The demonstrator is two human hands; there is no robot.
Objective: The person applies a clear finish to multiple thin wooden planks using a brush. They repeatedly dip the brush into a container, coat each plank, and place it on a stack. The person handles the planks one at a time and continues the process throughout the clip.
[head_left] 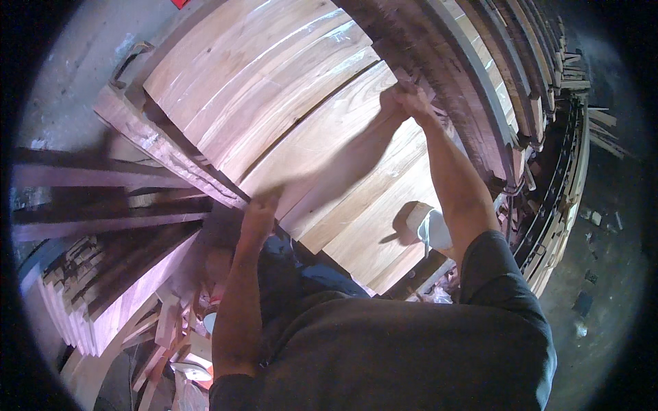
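Both arms were stretched out across a wide pale wooden board [343,171], one hand on each of its opposite edges, a grip that looked suited to steadying or shifting a plank this broad. The left hand [262,203] sat at the board's near-left edge, fingers curled over it, though motion blur made it hard to tell how tightly they closed. The right hand [404,99] reached to the far-right edge, fingers wrapped over the rim where the board met a row of dark, rough-edged planks [466,89] standing on edge.

The board lay on top of a stack of similar light, smooth-planed boards [253,68], overlapping them like shingles, so it was the uppermost and the easiest to get hold of. To the left, a heap of reddish plank ends and offcuts [103,288] crowded the space, with darker beams [96,178] jutting across above it. A pale rounded object [428,226], too unclear to identify, rested on the lower boards near the right forearm. The dark planks pressed close on the right, leaving little room there.
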